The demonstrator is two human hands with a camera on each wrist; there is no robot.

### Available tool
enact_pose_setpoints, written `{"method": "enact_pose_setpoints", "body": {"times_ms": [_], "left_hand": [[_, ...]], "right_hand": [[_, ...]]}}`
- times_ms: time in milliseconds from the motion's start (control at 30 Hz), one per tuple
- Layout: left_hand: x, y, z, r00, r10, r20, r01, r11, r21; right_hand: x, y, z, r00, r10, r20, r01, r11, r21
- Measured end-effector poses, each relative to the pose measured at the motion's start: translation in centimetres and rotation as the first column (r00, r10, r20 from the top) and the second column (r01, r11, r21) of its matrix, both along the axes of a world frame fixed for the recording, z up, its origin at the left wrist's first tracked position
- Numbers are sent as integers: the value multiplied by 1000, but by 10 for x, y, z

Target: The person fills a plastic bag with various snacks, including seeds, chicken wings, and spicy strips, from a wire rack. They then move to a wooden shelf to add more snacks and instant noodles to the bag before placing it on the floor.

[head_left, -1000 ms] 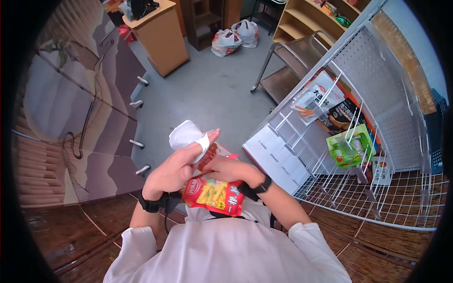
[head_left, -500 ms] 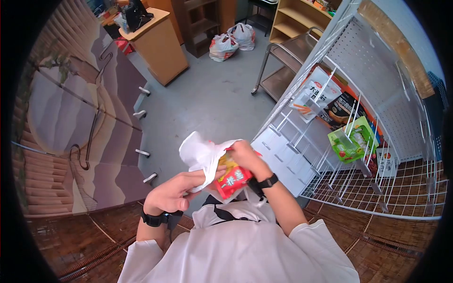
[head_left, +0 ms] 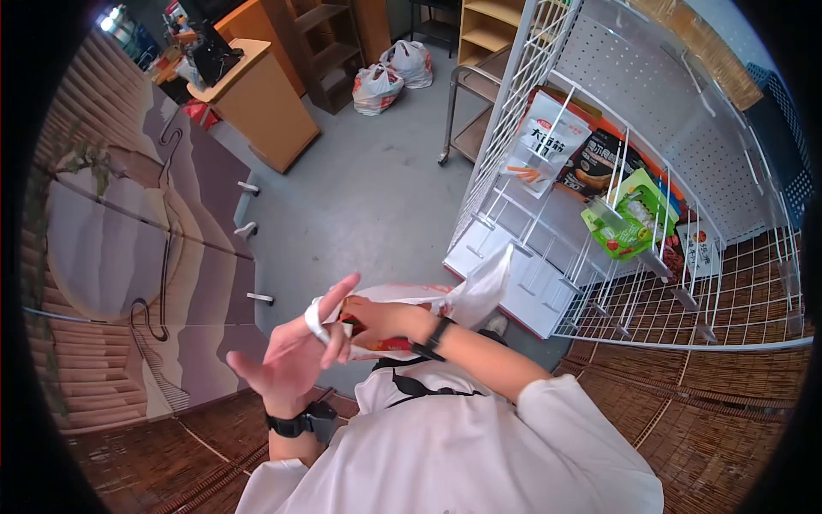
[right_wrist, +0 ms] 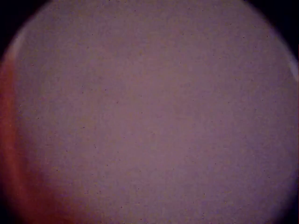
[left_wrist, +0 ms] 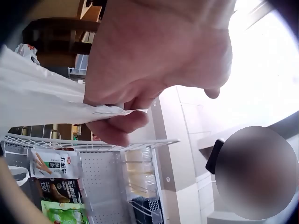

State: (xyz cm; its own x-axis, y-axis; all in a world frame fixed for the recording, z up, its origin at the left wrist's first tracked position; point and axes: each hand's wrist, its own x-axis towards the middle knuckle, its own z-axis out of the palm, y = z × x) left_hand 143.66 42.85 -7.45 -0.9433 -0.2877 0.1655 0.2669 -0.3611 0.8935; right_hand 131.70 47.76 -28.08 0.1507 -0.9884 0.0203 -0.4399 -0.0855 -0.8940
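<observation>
My left hand (head_left: 295, 351) has a white plastic bag's handle looped over its fingers. Its thumb is spread apart, and some fingers curl around the stretched plastic; in the left wrist view the bag (left_wrist: 42, 93) pulls away from them. My right hand (head_left: 390, 319) reaches across into the bag's mouth, close to the left fingertips, and grips a red food packet (head_left: 392, 344). Most of the packet is hidden under that hand and the plastic. On the right, the bag's other side (head_left: 484, 289) stands up loosely. Blurred plastic fills the right wrist view, with red along its left edge.
A white wire rack (head_left: 685, 343) stands close on my right, holding a white snack packet (head_left: 548, 141), a black packet (head_left: 597, 167) and a green packet (head_left: 634, 221). A folding screen (head_left: 197, 283) flanks my left. Full plastic bags (head_left: 377, 88) sit on the floor ahead.
The red packet has gone from in front of my body down into the bag with my right hand, which moved left. My left thumb has spread outward, and the view has swung right.
</observation>
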Motion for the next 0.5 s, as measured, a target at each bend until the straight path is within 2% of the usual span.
{"method": "enact_pose_setpoints", "body": {"times_ms": [33, 67, 100, 133, 167, 233, 300, 333, 367, 400, 433, 467, 500], "left_hand": [[7, -2, 2, 999, 48, -11, -47, 998, 35], [13, -3, 2, 999, 43, 8, -43, 999, 21], [16, -1, 2, 999, 49, 6, -49, 998, 27], [19, 0, 3, 1000, 25, 16, -25, 1000, 5], [20, 1, 3, 1000, -6, 26, 7, 1000, -18], [19, 2, -1, 1000, -26, 15, 26, 1000, 3], [15, 3, -2, 999, -54, 3, 54, 998, 26], [13, 4, 1, 998, -55, 10, 55, 998, 44], [10, 4, 2, 998, -63, 19, 61, 996, 63], [9, 3, 0, 995, -96, 10, 95, 994, 46], [6, 1, -3, 992, -130, 2, 130, 990, 50], [4, -1, -8, 994, -106, 32, 105, 994, 27], [0, -3, -13, 995, -77, 66, 77, 997, 5]], "right_hand": [[-14, 33, 34, 988, -146, 55, 140, 985, 96], [-27, 57, 35, 954, -220, -202, 239, 968, 75], [-41, 83, 35, 851, -279, -445, 325, 945, 29], [-52, 117, 8, 671, -491, -555, 438, 867, -238], [-69, 148, -18, 538, -559, -631, 454, 823, -342], [-87, 200, -27, 249, -574, -780, 541, 750, -380], [-84, 245, -22, 116, -467, -877, 695, 669, -264], [-87, 261, -24, 101, -466, -879, 707, 655, -266], [-89, 277, -31, 376, -363, -852, 822, 556, 126], [-89, 289, -38, 626, -327, -708, 772, 388, 503], [-87, 297, -48, 608, -345, -715, 789, 359, 499], [-85, 302, -59, 486, -849, -205, 758, 293, 583], [-81, 304, -57, 52, -926, 375, 695, 303, 652]]}}
